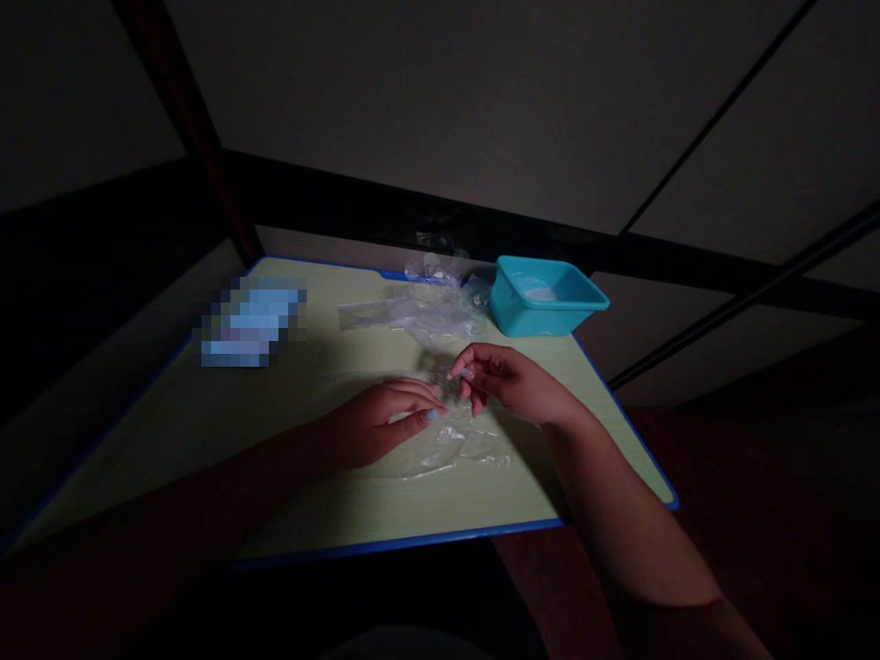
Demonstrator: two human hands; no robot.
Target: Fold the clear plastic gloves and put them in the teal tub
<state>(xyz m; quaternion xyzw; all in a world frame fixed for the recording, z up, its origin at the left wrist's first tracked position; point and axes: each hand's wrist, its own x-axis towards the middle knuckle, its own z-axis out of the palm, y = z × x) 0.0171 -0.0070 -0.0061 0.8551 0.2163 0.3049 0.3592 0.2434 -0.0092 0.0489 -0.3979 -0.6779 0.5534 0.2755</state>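
Left hand [378, 420] held low, fingers nearly straight, tips at clear plastic; cannot tell if it grips any. Right hand [512, 380] just beside, fingers loosely curled, thumb tucked in; hold on plastic also unclear. Table [289, 490] pale yellow-green, blue-edged, beneath both. Clear plastic [446, 447] crumpled on table at fingertips, spreading toward near edge. Clear plastic heap [440, 316] beyond hands, near teal basin [533, 319] at far right. Blue pixelated object [254, 321] at far left. White thing [541, 294] inside basin. Pale blue spot [431, 415] on left thumb tip.
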